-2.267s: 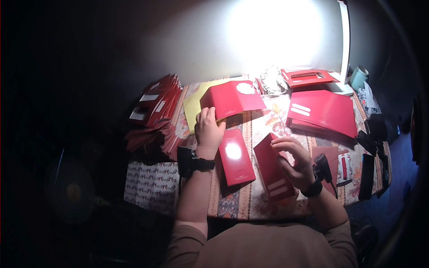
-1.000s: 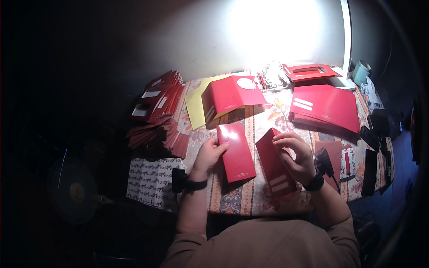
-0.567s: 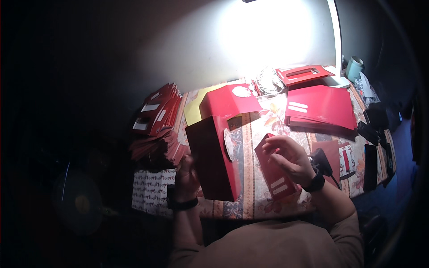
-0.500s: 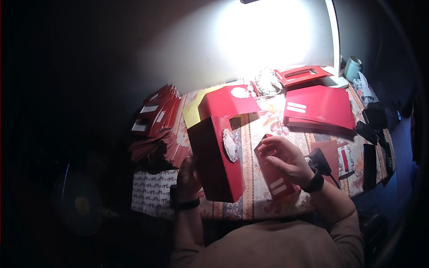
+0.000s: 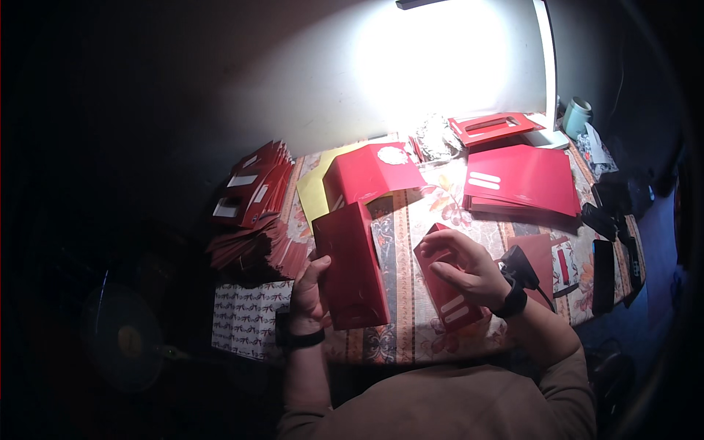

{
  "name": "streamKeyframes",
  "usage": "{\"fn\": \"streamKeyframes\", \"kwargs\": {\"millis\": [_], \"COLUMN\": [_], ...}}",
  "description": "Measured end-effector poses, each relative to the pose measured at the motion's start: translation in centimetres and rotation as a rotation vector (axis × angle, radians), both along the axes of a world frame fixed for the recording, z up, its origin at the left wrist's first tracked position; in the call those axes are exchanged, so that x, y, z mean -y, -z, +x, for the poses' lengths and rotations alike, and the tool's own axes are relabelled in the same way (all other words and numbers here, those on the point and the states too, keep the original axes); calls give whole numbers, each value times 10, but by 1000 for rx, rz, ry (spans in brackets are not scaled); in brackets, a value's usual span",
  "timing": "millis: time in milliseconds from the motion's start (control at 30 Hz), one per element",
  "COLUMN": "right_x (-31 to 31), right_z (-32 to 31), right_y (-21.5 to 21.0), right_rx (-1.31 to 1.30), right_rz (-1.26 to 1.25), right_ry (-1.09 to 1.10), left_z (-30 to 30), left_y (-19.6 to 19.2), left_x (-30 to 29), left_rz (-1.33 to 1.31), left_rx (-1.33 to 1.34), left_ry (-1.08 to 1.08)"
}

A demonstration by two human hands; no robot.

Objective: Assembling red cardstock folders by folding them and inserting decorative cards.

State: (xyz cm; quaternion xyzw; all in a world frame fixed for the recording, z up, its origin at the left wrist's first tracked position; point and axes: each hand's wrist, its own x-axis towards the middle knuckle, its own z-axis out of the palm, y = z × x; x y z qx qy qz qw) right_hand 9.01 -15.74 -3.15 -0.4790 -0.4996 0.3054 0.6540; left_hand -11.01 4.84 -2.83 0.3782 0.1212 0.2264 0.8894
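1. One table wears a cloth point(image 5: 403, 293) with flowers and stripes, and a thin white lamp post point(image 5: 550, 66) stands at the back.
2. One pile of smooth, shiny red card sheets point(image 5: 532, 176) lies at the back right, too many to count. Its top sheet has two white strips with round ends.
3. One leaning pile of red cards with cut-out windows point(image 5: 246, 196) sits at the left, next to crinkly dark red papers point(image 5: 253, 248). I cannot count either.
4. One long, folded red card point(image 5: 348, 271) is up in the left hand point(image 5: 309, 290), over the front of the table. The hand grips its left edge, thumb on top.
5. One bent red card point(image 5: 359, 172) stands behind it like a little roof, with one round, lacy white piece point(image 5: 392, 155) on it. Flat yellow paper point(image 5: 314, 198) peeks out below.
6. One more folded red card with two white strips point(image 5: 440, 286) is on the cloth under the right hand point(image 5: 469, 271). That hand is loosely curled, with a gap between thumb and finger; I cannot tell if it touches the card.
7. One round blue-green cup point(image 5: 578, 115) is at the back right.
8. Two black wristbands point(image 5: 513, 302), one on each arm.
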Motion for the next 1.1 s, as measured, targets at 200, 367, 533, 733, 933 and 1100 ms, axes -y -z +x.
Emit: {"fn": "streamKeyframes", "kwargs": {"millis": [200, 367, 533, 733, 933, 1100], "right_x": [0, 1, 3, 1, -1, -7], "right_z": [-2, -2, -2, -3, -9, -13], "right_y": [-2, -4, -4, -1, -11, -2], "right_rx": [-66, -113, -84, -84, -182, -181], "right_rz": [-2, -54, -56, -55, -112, -5], "right_ry": [-29, -93, -87, -83, -195, -138], "left_z": [1, 8, 4, 9, 27, 32], "left_y": [1, -6, 2, 6, 6, 14], "left_x": [11, 21, 14, 14, 48, 60], "left_rz": [-92, 13, -6, -98, 190, 748], "left_rx": [-26, 57, -23, 0, -48, -238], "left_ry": [-24, 49, -7, 51, -29, -191]}}
